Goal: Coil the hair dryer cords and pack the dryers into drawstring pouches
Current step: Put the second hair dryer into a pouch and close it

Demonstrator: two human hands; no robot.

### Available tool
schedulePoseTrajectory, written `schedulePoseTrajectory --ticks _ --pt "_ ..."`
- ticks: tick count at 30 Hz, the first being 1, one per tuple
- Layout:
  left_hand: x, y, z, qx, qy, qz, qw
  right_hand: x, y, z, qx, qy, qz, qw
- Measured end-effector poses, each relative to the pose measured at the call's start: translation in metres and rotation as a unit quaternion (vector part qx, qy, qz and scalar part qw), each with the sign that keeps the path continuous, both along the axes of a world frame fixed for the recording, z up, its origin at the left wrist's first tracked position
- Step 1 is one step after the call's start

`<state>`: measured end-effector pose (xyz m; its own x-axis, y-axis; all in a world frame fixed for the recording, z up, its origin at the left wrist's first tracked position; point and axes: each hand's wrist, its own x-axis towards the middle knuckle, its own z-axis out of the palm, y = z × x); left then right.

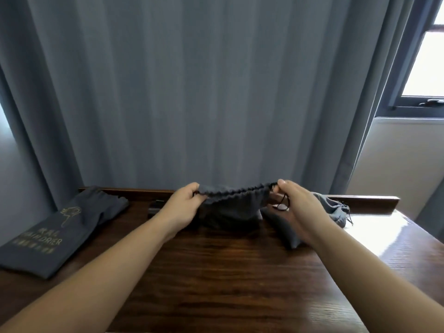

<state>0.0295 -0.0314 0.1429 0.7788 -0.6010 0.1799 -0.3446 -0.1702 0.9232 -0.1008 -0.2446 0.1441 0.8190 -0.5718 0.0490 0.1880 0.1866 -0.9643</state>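
**A:** Grey-blue curtain [192, 92] fills most of the frame, with a window [430, 56] at the upper right. What sits below it?

**B:** From my remote seat I see a dark wooden table [216, 272] across the lower half. At lower left a flat drawstring pouch [48, 236] lies on it, printed in gold. I read it as empty, since it lies so flat.

**A:** And the middle?

**B:** At frame centre the held pouch [230, 210] stands against the table's far edge. My left hand [182, 207] pinches the gathered mouth at its left end; my right hand [298, 207] pinches the right end, with the black drawstring [286, 200] looped under its fingers. The mouth is stretched taut between them. Its body looks full, so I judge a dryer is inside, though none shows.

**A:** Anything finished?

**B:** Right of centre, behind my right hand, a cinched pouch [336, 210] lies bunched, its cord ends trailing. That one seems packed. A small dark object [156, 207] by my left wrist is too hidden to name.

**A:** So where are we?

**B:** My guess: one done, one being closed, one flat pouch left to fill.
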Motion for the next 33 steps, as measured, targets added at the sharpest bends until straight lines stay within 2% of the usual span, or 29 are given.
schedulePoseTrajectory --ticks 1,3,5,9,13,16,19,24,29,31,33 --pt "-0.002 0.007 -0.012 0.016 -0.013 -0.012 1.0 -0.01 0.001 -0.011 -0.015 0.007 0.008 1.0" --pt "-0.005 0.021 -0.038 0.043 -0.028 -0.04 0.998 -0.031 0.001 -0.033 -0.124 0.063 0.036 0.99" --pt "-0.006 0.035 -0.063 0.068 -0.037 -0.068 0.995 -0.049 -0.002 -0.052 -0.245 0.141 0.085 0.955" --pt "-0.009 0.056 -0.104 0.134 -0.035 -0.135 0.981 -0.064 -0.01 -0.087 -0.355 0.259 0.186 0.879" --pt "-0.005 0.076 -0.117 0.185 -0.016 -0.153 0.971 -0.069 -0.016 -0.109 -0.415 0.248 0.21 0.85" --pt "0.0 0.091 -0.118 0.209 -0.048 -0.137 0.967 -0.072 -0.02 -0.111 -0.493 0.222 0.231 0.809" --pt "0.0 0.102 -0.12 0.202 -0.059 -0.131 0.969 -0.078 -0.024 -0.111 -0.532 0.228 0.233 0.781" --pt "0.004 0.117 -0.121 0.182 -0.073 -0.112 0.974 -0.088 -0.035 -0.112 -0.52 0.252 0.212 0.788" --pt "0.019 0.145 -0.115 0.206 -0.083 -0.061 0.973 -0.103 -0.055 -0.115 -0.463 0.2 0.114 0.856" --pt "0.021 0.145 -0.116 0.249 -0.093 -0.07 0.962 -0.103 -0.056 -0.117 -0.477 0.192 0.122 0.849" --pt "0.02 0.138 -0.116 0.308 -0.141 -0.101 0.936 -0.097 -0.051 -0.118 -0.525 0.195 0.146 0.815"
